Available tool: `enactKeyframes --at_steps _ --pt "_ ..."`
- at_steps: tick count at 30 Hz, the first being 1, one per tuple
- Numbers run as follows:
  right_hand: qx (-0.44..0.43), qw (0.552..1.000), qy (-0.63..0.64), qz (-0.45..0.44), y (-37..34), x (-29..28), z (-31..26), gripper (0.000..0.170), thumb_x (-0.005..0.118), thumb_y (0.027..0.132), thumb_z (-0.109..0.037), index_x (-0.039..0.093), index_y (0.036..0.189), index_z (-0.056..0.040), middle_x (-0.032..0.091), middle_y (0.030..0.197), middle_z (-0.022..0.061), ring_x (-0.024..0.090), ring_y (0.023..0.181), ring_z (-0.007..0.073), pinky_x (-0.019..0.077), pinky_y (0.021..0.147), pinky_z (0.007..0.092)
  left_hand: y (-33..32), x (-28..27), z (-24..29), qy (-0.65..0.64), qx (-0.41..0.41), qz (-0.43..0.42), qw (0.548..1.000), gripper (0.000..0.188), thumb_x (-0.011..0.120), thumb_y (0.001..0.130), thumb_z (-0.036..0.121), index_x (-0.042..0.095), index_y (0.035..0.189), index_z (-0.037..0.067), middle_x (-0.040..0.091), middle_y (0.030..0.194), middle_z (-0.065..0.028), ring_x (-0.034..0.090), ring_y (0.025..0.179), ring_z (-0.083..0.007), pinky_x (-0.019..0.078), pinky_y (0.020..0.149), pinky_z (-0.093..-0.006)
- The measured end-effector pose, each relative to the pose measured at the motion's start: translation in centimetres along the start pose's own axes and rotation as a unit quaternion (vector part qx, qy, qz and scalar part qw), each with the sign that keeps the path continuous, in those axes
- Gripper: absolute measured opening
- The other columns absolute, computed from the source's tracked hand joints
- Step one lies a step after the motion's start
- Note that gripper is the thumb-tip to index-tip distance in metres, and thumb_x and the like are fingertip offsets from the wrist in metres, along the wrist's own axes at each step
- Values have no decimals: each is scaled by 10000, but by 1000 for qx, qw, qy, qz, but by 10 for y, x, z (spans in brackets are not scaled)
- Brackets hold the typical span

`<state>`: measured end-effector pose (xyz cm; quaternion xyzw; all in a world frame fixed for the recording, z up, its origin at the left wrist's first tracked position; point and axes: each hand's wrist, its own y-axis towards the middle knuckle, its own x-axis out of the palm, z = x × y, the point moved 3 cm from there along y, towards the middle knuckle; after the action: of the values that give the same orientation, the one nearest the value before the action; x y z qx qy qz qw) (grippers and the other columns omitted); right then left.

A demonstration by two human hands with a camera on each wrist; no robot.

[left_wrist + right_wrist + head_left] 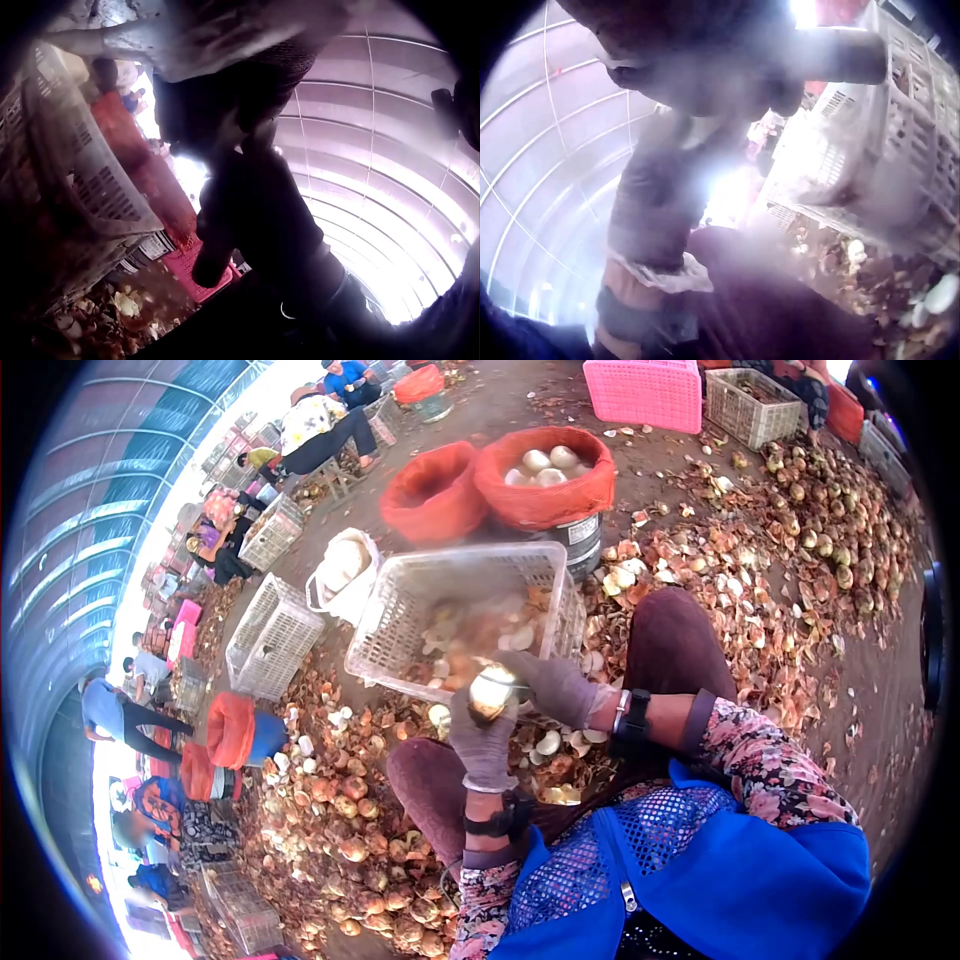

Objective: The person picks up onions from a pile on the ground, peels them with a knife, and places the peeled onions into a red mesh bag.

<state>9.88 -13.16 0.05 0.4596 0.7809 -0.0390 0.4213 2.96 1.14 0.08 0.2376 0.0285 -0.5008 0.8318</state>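
Observation:
My gloved left hand (483,745) grips a partly peeled onion (492,688), its pale top facing up. From the right comes my gloved right hand (562,688), fingers curled round the thick round handle (851,56) of a knife at the onion's side. The blade is mostly hidden in the head view. Both hands are over the near edge of a pale plastic crate (470,560), which holds onion pieces and skins. Both wrist views are dim or hazy, with the gloves close together.
Behind the crate stand two red-lined buckets, one (545,510) with peeled onions. A white bucket (345,570) and another crate (272,645) are to the left. Unpeeled onions (365,840) and skins (690,650) cover the ground around my knees. Other people sit along the left.

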Motion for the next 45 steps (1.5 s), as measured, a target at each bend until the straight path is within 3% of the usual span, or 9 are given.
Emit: enactKeyframes --at_steps 5,8,18,24,25,29,39,42,45 --pt "-123 977 107 135 22 27 42 506 586 905 -190 429 1380 -111 680 860 109 670 674 271 533 611 366 -3 5 28 61 108 -16 992 534 822 736 157 584 1198 37 648 1052 -87 635 946 -196 524 855 -325" --pt "185 916 331 -132 17 -15 11 488 586 901 -210 457 1354 -81 656 817 41 631 598 166 514 550 301 3 -4 14 -5 54 19 998 504 824 737 123 577 1162 11 629 1079 -82 611 968 -166 511 868 -305" --pt "301 743 567 -189 8 -5 19 451 570 904 -275 521 1318 -102 561 628 -10 506 422 73 430 360 215 2 -2 7 -108 13 23 994 485 798 765 97 540 1169 27 585 1114 -52 569 982 -144 527 827 -296" --pt "167 893 388 -158 2 -31 -13 543 548 925 -309 435 1449 -224 600 766 11 586 540 95 505 509 261 5 -2 -1 155 41 9 987 471 851 687 180 591 1046 22 640 1009 -78 607 883 -159 530 791 -315" --pt "18 945 323 -52 10 -15 -7 556 586 902 -340 457 1426 -205 641 821 73 666 711 210 540 669 353 5 -1 0 180 34 0 983 469 859 672 194 601 1023 21 657 976 -82 622 858 -165 533 784 -317" --pt "11 989 143 -44 4 -6 4 601 661 835 -436 525 1339 -138 665 949 160 655 916 343 510 827 415 2 5 -4 262 -17 -64 963 473 867 639 213 625 1001 29 708 888 -74 677 774 -197 548 725 -313" --pt "55 946 313 -62 15 -29 4 601 725 807 -432 563 1259 -70 662 1003 144 650 966 243 511 837 365 0 -7 8 3 -28 -25 999 422 841 731 241 629 1027 26 662 946 -48 633 837 -164 541 766 -311" --pt "137 900 406 -80 15 -48 -13 581 701 842 -416 544 1280 -68 640 824 58 621 670 123 497 568 255 4 -14 12 -308 -93 39 946 298 776 815 204 630 1015 39 657 935 -47 638 799 -159 543 721 -292" --pt "196 855 461 -133 7 -23 -6 560 688 863 -396 532 1296 -79 559 649 -4 492 450 66 387 404 225 0 -9 0 -341 -124 57 930 313 761 827 216 626 1040 32 663 977 -59 641 872 -163 538 770 -304"
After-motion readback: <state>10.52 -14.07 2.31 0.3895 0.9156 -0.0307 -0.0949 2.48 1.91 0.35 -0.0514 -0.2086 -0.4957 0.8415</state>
